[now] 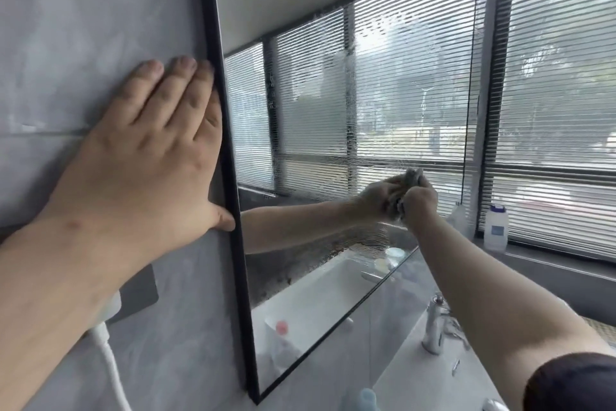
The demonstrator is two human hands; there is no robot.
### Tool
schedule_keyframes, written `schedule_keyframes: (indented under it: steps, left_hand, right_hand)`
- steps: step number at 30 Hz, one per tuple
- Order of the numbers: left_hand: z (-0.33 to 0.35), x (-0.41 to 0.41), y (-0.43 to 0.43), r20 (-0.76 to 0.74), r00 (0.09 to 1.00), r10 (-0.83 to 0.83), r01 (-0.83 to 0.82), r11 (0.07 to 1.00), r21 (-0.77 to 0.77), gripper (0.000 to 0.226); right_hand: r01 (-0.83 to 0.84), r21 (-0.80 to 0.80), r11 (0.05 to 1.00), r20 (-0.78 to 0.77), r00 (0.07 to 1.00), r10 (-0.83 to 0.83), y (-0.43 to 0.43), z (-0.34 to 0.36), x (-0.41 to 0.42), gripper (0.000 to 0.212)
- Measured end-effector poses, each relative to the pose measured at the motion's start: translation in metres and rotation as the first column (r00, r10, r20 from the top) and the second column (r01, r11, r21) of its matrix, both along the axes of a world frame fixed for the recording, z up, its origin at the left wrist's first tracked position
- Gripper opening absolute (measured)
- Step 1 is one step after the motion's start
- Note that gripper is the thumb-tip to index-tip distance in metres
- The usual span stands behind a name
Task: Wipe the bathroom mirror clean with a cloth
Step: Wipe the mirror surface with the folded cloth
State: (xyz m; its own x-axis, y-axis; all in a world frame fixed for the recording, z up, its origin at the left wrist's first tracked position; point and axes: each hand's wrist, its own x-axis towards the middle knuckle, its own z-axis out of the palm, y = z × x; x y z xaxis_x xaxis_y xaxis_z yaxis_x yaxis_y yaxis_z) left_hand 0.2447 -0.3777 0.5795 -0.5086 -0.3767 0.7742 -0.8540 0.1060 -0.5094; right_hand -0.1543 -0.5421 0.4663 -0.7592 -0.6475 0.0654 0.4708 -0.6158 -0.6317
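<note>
The black-framed mirror (383,117) hangs on a grey wall and runs away to the right, seen at a steep angle. Its glass carries streaks and droplets, thickest along the lower part. My left hand (150,150) lies flat on the wall beside the mirror's left frame, fingers straight, thumb touching the frame. My right hand (420,202) reaches far across and grips a bunched grey cloth (414,176), pressing it against the glass near the far right edge. The mirror reflects that arm and the cloth.
A chrome tap (433,327) stands over the white basin (430,374) under my right arm. A clear bottle (496,227) with a blue cap sits on the window sill (550,260) below the slatted blinds. A white cable (111,367) hangs from a wall socket lower left.
</note>
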Motion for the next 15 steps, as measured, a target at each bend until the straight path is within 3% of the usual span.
schedule_keyframes:
  steps: [5, 8, 11, 15]
  left_hand:
    - [0.0, 0.001, 0.0, 0.013, 0.999, 0.032, -0.032, 0.999, 0.004, 0.146]
    - [0.0, 0.002, 0.002, 0.029, 0.998, 0.058, -0.058, 0.998, -0.021, 0.144]
    - [0.0, 0.0, 0.007, 0.051, 0.996, 0.075, -0.074, 0.997, -0.015, 0.144]
    - [0.001, 0.0, 0.008, 0.054, 0.996, 0.067, -0.066, 0.998, -0.013, 0.145]
  right_hand:
    - [0.017, -0.016, 1.0, 0.122, 0.992, -0.015, -0.004, -0.018, -0.009, 0.03]
    - [0.008, 0.198, 0.98, 0.092, 0.995, -0.027, -0.001, -0.068, -0.006, 0.021]
    - [0.005, 0.226, 0.974, 0.094, 0.995, -0.027, -0.003, -0.099, -0.001, 0.027]
    - [-0.054, 0.248, 0.967, 0.145, 0.989, 0.019, -0.005, -0.071, -0.009, 0.022]
